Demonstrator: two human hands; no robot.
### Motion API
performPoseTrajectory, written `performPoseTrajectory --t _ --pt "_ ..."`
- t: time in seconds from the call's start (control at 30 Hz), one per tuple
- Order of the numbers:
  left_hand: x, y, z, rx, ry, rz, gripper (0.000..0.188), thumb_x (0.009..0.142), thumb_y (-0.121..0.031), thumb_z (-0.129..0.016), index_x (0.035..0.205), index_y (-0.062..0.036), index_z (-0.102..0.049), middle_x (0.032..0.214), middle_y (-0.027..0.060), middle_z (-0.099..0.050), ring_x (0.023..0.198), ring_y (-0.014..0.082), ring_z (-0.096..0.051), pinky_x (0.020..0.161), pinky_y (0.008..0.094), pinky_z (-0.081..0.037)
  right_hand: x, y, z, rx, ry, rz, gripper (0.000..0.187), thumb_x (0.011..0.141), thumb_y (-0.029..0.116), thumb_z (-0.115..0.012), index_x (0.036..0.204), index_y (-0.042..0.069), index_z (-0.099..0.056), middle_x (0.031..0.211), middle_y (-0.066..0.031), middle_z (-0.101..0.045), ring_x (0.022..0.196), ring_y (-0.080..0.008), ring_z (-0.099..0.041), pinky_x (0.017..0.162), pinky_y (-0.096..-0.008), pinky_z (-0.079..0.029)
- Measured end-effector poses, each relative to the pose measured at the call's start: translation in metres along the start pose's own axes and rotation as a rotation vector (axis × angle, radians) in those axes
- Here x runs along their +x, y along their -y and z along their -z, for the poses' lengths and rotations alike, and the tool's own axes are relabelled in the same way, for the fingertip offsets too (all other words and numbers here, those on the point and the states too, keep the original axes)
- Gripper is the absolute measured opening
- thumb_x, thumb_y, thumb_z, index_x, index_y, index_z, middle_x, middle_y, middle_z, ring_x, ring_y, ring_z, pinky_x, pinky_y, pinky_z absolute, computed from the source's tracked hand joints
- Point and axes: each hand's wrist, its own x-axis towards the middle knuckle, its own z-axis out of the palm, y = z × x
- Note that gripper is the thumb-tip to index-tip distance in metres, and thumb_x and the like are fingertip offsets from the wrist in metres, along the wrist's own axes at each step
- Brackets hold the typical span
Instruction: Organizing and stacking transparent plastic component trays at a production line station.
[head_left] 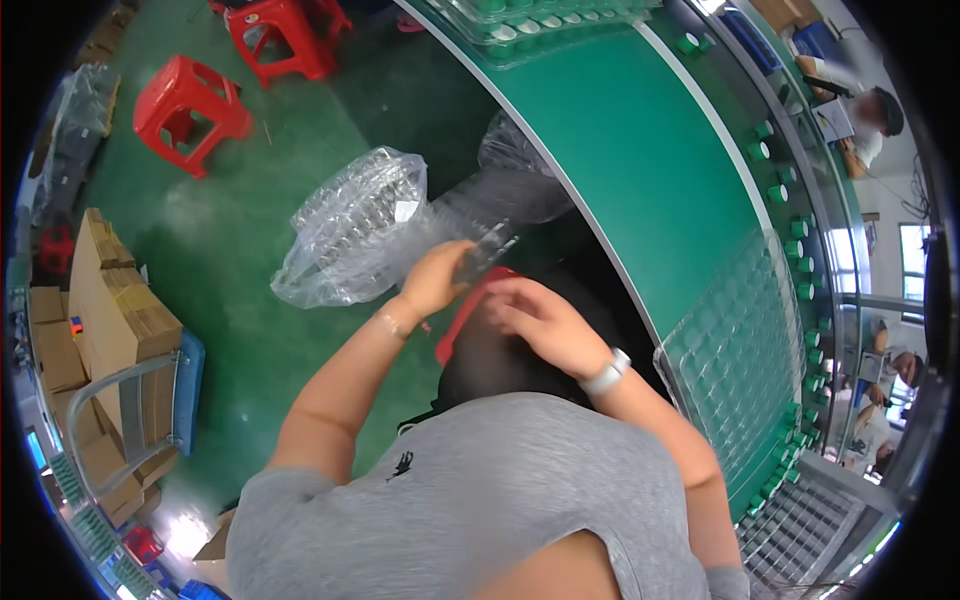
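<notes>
My left hand is in front of me, its fingers curled against a clear plastic piece. The piece is blurred, so its full shape is hard to make out. My right hand, with a pale band at its wrist, hovers over my dark-clad lap. Its fingers are loosely bent and apart, with nothing visible in them. Between the hands shows the curved edge of a red thing. Beyond my left hand, a clear plastic bag of stacked clear trays lies low, near the green floor.
On my right curves a green-topped table carrying a clear moulded tray. Small green-and-white cups line its far side. Red stools stand at the far left. Cardboard boxes sit on a cart nearer left. Other people work beyond the table.
</notes>
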Motion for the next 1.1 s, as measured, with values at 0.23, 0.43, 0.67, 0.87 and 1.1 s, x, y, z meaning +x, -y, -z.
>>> performPoseTrajectory --t 0.23,0.43,0.67,0.87,1.1 --pt "0.119 0.076 -0.128 0.227 0.129 -0.239 0.044 0.077 -0.005 -0.062 0.120 -0.0115 -0.056 0.111 0.0129 -0.061 0.105 0.0327 -0.058 0.087 0.0415 -0.049 -0.043 0.016 0.020 -0.045 -0.258 -0.012 0.033 0.094 0.004 -0.053 0.127 0.001 -0.048 0.114 -0.0079 -0.057 0.104 -0.0159 -0.058 0.092 -0.0295 -0.047" --pt "0.176 0.054 -0.145 0.339 0.291 -0.289 0.049 0.074 -0.012 -0.067 0.120 -0.0140 -0.054 0.116 0.0066 -0.060 0.114 0.0279 -0.054 0.092 0.0396 -0.048 -0.034 0.021 0.025 -0.036 -0.364 -0.121 0.033 0.092 -0.003 -0.050 0.125 -0.001 -0.049 0.114 -0.0093 -0.058 0.104 -0.0180 -0.058 0.093 -0.0309 -0.046" --pt "0.214 0.105 -0.172 0.788 0.009 -0.295 0.058 0.077 -0.020 -0.065 0.132 -0.0165 -0.049 0.133 0.0049 -0.052 0.121 0.0260 -0.048 0.103 0.0450 -0.036 -0.009 0.015 0.037 0.038 -0.337 -0.234 0.033 0.092 -0.002 -0.052 0.125 -0.001 -0.049 0.114 -0.0084 -0.058 0.107 -0.0154 -0.057 0.094 -0.0279 -0.045" --pt "0.199 0.197 -0.138 0.381 -0.436 0.395 0.030 0.075 -0.019 -0.062 0.103 -0.0085 -0.062 0.104 0.0089 -0.062 0.098 0.0271 -0.058 0.084 0.0431 -0.045 0.010 0.006 0.042 -0.037 -0.269 -0.287 0.031 0.093 -0.002 -0.051 0.124 0.000 -0.051 0.110 -0.0073 -0.058 0.101 -0.0151 -0.058 0.091 -0.0288 -0.046" --pt "0.090 0.330 -0.103 0.417 -0.310 0.686 0.023 0.089 -0.022 -0.051 0.094 -0.0073 -0.068 0.088 0.0109 -0.066 0.090 0.0331 -0.062 0.075 0.0449 -0.048 0.026 -0.008 0.052 -0.125 -0.232 -0.319 0.030 0.092 -0.001 -0.051 0.123 0.001 -0.052 0.106 -0.0058 -0.059 0.093 -0.0120 -0.058 0.085 -0.0258 -0.048"
